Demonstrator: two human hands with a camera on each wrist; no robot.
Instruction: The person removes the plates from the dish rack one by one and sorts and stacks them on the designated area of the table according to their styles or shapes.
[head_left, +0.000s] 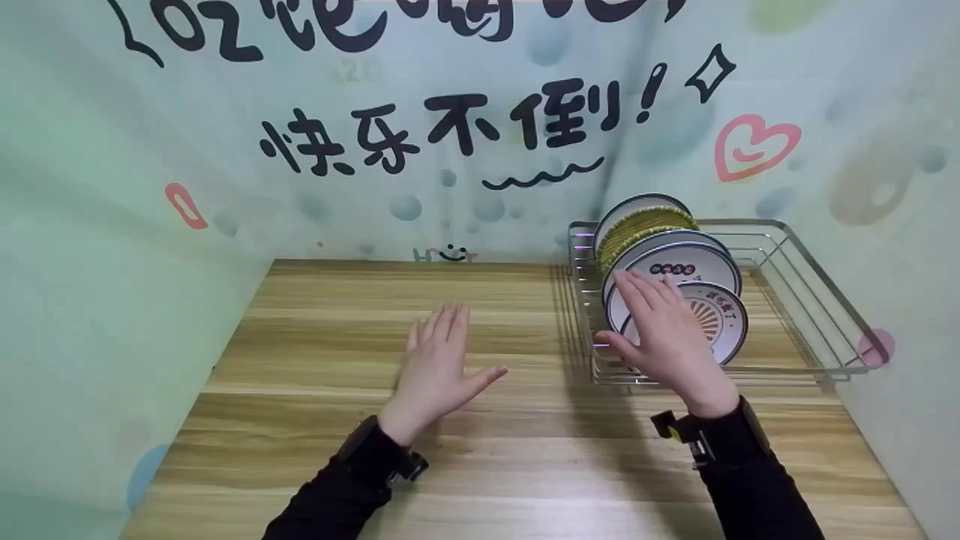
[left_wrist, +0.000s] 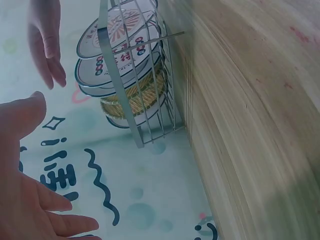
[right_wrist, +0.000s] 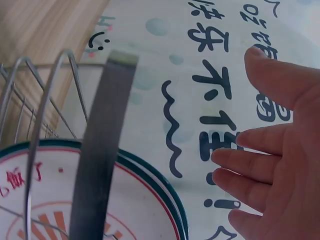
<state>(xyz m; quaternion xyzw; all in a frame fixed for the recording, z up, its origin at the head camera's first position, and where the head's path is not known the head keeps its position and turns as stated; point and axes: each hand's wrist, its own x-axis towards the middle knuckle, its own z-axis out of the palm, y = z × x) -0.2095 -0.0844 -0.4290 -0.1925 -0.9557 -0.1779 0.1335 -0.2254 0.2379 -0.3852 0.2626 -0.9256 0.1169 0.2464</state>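
Observation:
My left hand [head_left: 436, 367] is over the wooden table, fingers straight and thumb spread, holding nothing. My right hand [head_left: 671, 345] hovers above the front of a metal wire rack, its fingers extended and overlapping the plates in the head view. In the right wrist view, a gap shows between these fingers and the rack's flat rim [right_wrist: 102, 150]. The rack's left side holds a row of upright plates: a small front plate [head_left: 729, 330] with an orange ray pattern, larger white dark-rimmed plates [head_left: 712, 264] behind it, a yellow-green woven round piece [head_left: 649, 223], and another plate [head_left: 646, 200] at the back.
The rack stands at the right rear of the wooden table [head_left: 337, 330]. A printed cloth backdrop [head_left: 480, 217] with dark lettering rises behind the table and along both sides. The rack's raised metal rim borders the plates.

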